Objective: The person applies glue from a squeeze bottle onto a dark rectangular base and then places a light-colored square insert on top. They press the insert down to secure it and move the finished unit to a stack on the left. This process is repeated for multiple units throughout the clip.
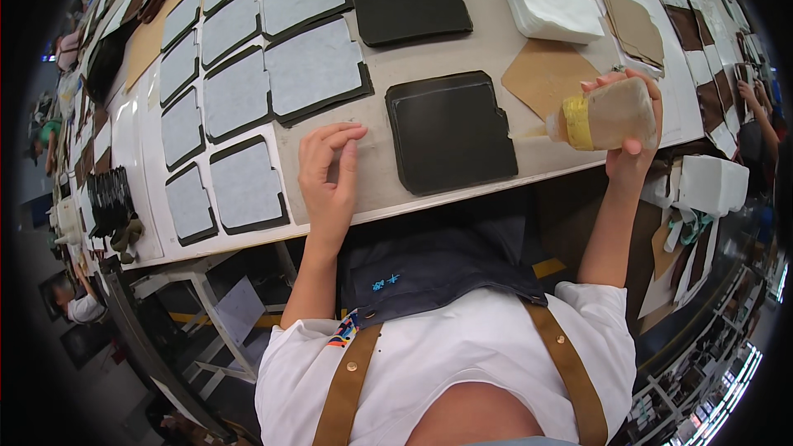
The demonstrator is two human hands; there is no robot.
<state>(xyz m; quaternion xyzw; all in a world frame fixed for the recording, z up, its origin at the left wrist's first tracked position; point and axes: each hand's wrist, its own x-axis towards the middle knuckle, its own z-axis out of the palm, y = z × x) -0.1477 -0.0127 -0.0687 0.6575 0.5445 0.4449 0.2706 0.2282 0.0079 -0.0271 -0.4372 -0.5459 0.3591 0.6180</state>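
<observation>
My right hand is wrapped round a clear squeeze bottle of cloudy liquid with yellow tape at its neck. The bottle lies tilted on its side in the air, its narrow tip pointing left toward the right edge of a flat black panel. The panel lies on the table before me. To its left, my left hand hovers over or rests on the tabletop, which I cannot tell. Its fingers are loosely bent, thumb a little apart, with nothing in them.
Rows of black-edged panels with pale grey faces cover the table's left side. Behind the near panel lies another black panel stack. At the back right are a white sheet stack, brown card pieces and a tan sheet.
</observation>
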